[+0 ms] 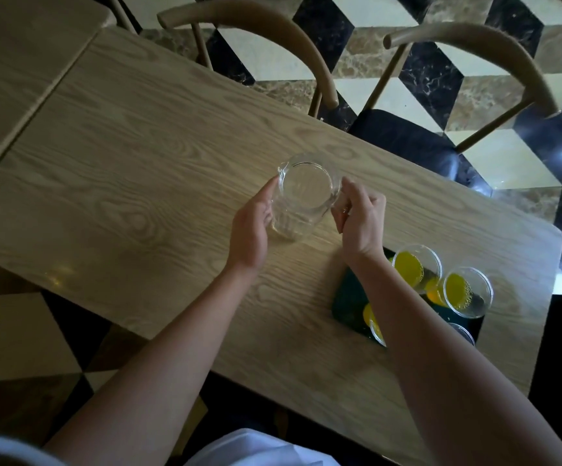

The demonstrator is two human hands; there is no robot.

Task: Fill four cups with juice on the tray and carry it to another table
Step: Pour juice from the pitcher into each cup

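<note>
An empty clear glass pitcher (pixel 303 193) stands on the wooden table (pixel 138 163). My left hand (pixel 251 227) lies against its left side, fingers fairly straight and touching the glass. My right hand (pixel 360 216) pinches the handle on its right side. A dark green tray (pixel 350 297) sits at the table's near right, partly hidden by my right forearm. On it stand clear cups with yellow juice: one at the back (pixel 415 267), one to the right (pixel 466 290), and one (pixel 375 324) mostly hidden under my arm. Only the rim of another cup (pixel 462 332) shows.
Two wooden chairs (pixel 457 52) with curved backs stand on the far side of the table, over a black, cream and brown tiled floor. A second wooden table (pixel 14 62) adjoins at the far left. White clothing shows at the bottom edge.
</note>
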